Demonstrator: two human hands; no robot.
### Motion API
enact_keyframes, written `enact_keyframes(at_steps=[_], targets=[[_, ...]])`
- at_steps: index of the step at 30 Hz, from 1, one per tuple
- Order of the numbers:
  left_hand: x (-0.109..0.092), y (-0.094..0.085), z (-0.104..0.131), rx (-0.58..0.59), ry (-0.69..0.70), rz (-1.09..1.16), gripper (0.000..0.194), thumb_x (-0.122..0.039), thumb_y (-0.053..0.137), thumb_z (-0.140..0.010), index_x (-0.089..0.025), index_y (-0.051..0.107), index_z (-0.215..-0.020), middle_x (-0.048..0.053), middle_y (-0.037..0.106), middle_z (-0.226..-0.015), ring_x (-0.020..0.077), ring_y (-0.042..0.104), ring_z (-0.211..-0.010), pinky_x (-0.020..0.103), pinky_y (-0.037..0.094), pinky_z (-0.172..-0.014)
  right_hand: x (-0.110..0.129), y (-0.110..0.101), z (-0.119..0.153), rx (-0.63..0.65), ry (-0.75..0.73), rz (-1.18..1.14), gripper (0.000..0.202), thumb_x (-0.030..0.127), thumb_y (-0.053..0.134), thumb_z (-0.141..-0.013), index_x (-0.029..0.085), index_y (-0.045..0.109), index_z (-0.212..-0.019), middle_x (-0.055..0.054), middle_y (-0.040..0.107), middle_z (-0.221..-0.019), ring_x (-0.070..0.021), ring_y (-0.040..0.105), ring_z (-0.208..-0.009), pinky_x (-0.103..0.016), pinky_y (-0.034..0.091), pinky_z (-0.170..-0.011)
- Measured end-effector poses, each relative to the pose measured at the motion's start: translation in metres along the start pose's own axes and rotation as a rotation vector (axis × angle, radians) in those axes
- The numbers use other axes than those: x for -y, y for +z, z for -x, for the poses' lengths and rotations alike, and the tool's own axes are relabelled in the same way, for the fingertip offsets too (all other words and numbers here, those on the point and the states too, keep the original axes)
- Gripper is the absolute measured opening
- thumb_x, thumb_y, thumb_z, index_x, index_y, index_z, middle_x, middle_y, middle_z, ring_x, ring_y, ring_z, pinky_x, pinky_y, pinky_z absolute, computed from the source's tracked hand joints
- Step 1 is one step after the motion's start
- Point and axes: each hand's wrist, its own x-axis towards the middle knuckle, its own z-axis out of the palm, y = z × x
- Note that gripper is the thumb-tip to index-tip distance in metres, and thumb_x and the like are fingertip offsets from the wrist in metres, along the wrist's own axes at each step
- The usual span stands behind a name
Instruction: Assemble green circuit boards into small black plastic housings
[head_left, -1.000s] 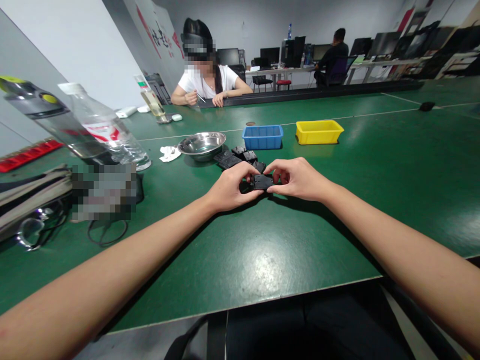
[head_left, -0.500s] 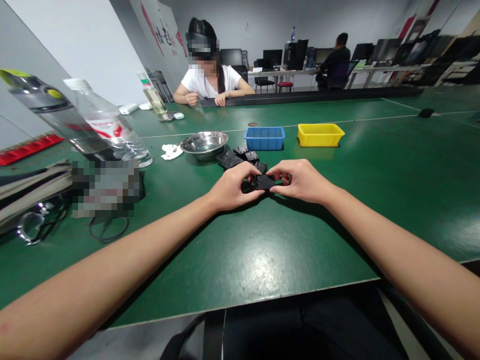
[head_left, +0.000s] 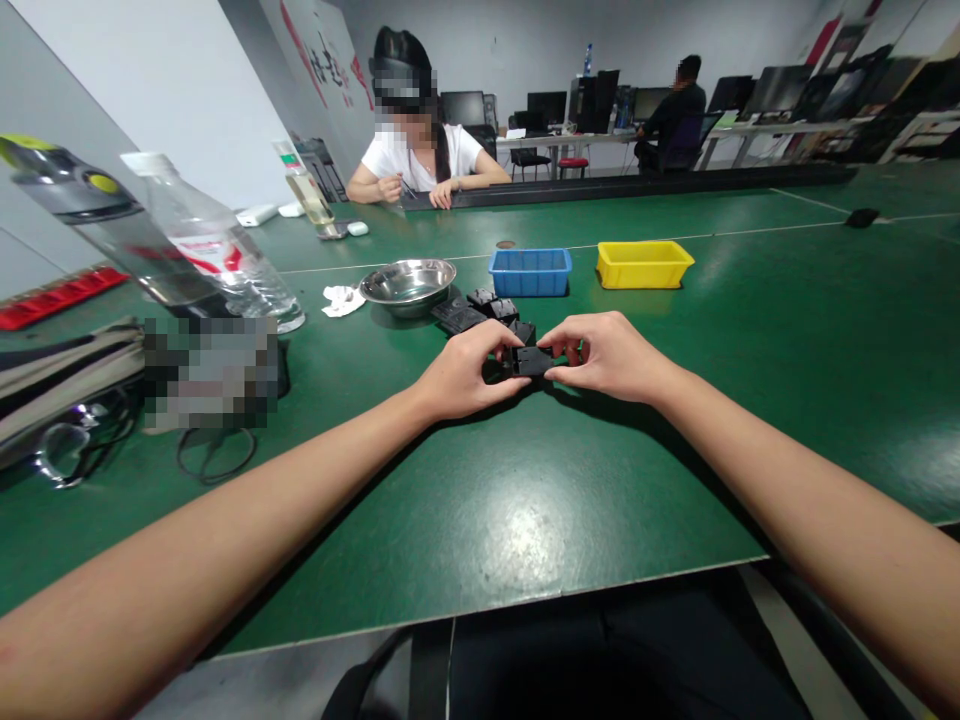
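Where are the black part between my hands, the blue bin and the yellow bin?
Black part (head_left: 532, 362): head view, on its near face.
Blue bin (head_left: 530, 284): head view, on its front wall.
Yellow bin (head_left: 645, 275): head view, on its front wall.

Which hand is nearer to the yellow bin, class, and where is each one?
Right. The right hand is on the near side of the yellow bin, slightly left; the left hand is farther left, also on the near side.
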Motion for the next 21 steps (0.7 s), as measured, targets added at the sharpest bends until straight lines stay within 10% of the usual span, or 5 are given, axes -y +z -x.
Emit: enact_keyframes(at_steps=[21], targets=[[-0.002,-0.002,0.000,0.003,0.008,-0.003,0.025,-0.032,0.070,-0.085,-0.016,0.061,-0.102,0.005,0.067,-0.094,0.0158,0.062,-0.080,0.028,0.050,-0.072,-0.006,-0.011,0.002,0.016,0.094,-0.142,0.024,0.024,0.075,-0.072,0.014,0.073,-0.093,0.000,0.069,-0.071,-0.0129,0.058,-0.061,-0.027,0.044,-0.062]])
